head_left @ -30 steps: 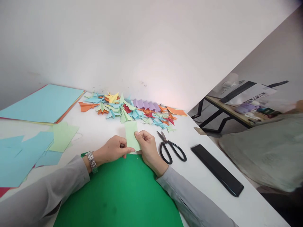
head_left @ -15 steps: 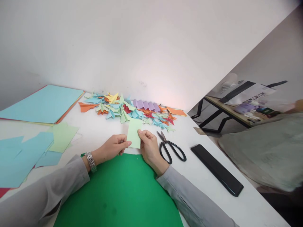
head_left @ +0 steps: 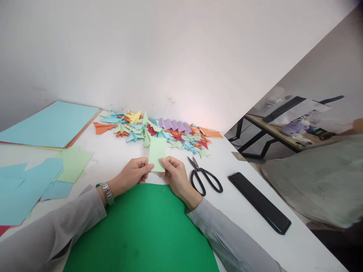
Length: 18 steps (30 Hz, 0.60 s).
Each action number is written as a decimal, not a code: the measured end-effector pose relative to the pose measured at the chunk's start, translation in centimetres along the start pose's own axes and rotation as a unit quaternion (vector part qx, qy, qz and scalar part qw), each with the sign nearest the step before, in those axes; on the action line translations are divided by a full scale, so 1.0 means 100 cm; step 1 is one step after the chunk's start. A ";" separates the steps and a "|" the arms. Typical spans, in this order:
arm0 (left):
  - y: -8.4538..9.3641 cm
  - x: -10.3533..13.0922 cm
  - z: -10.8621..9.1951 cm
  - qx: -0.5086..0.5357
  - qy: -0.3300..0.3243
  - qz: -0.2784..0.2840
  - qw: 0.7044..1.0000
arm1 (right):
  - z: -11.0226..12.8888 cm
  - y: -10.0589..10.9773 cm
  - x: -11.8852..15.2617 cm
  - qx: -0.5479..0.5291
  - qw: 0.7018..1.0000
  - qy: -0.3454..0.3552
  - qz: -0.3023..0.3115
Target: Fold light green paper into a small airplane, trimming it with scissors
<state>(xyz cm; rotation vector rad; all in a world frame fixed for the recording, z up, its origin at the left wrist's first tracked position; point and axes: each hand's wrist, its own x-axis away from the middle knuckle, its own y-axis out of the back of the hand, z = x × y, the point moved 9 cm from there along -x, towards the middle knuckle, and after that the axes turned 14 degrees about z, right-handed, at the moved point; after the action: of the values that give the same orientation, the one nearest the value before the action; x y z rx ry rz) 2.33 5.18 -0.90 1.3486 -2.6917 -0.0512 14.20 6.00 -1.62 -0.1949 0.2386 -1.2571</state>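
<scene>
A small pale green sheet of paper (head_left: 157,153) is held upright between my hands, above the far edge of a large green sheet (head_left: 141,230). My left hand (head_left: 134,170), with a metal watch on the wrist, pinches its lower left edge between thumb and fingers. At its lower right edge my right hand (head_left: 178,175) pinches it too. Just behind the paper lies a pile of folded paper pieces (head_left: 136,130) in several colours. Black-handled scissors (head_left: 202,175) rest on the table right of my right hand, their blades slightly apart.
A stack of large coloured sheets (head_left: 51,122) lies at the back left. Loose blue paper pieces (head_left: 31,189) are spread nearer on the left. On the right is a long black object (head_left: 259,202). Another person's clothed body (head_left: 314,185) is beyond the table's right edge.
The green paper has shifted slightly left and up, and now stands straighter. My right hand's grip has moved lower on its right side, while my left hand still pinches the left edge.
</scene>
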 end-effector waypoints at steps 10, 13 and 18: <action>0.006 0.003 0.000 0.040 -0.016 -0.033 0.999 | 0.004 -0.014 0.003 0.153 0.985 -0.031 0.072; 0.009 0.003 -0.002 0.045 -0.030 -0.048 0.997 | 0.005 -0.018 0.004 0.181 0.980 -0.025 0.076; 0.012 0.002 -0.001 0.041 -0.030 -0.063 0.997 | 0.008 -0.019 0.005 0.193 0.978 -0.012 0.073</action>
<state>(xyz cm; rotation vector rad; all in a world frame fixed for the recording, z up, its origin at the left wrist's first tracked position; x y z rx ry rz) 1.27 5.70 -0.67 1.5653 -2.6813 0.0067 12.79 4.97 -0.32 0.1401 -0.0163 -1.1305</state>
